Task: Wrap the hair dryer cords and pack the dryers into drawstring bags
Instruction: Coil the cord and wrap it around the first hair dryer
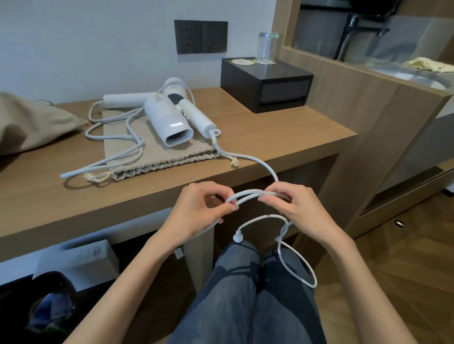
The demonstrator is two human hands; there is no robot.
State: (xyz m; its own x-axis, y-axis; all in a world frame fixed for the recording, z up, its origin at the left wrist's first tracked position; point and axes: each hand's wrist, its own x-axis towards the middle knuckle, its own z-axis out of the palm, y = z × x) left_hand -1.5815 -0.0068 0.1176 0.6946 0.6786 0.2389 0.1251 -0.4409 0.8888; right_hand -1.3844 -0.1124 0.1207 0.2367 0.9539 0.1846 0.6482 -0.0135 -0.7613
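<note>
Two white hair dryers lie on a wooden desk (276,137). The nearer dryer (170,122) rests on a flat beige drawstring bag (155,151), nozzle toward me. The second dryer (134,99) lies behind it, its cord (111,138) loose across the bag. The nearer dryer's white cord (258,163) runs off the desk edge to my hands. My left hand (199,212) and my right hand (298,210) pinch a folded loop of it between them. The rest of the cord hangs over my knees, ending in a plug (237,237).
Another beige bag (18,124) lies bunched at the desk's left end. A black box (265,85) with a glass (266,48) on top stands at the back right, below two wall sockets (199,37). A wooden partition (370,114) rises to the right. A white box (82,261) sits under the desk.
</note>
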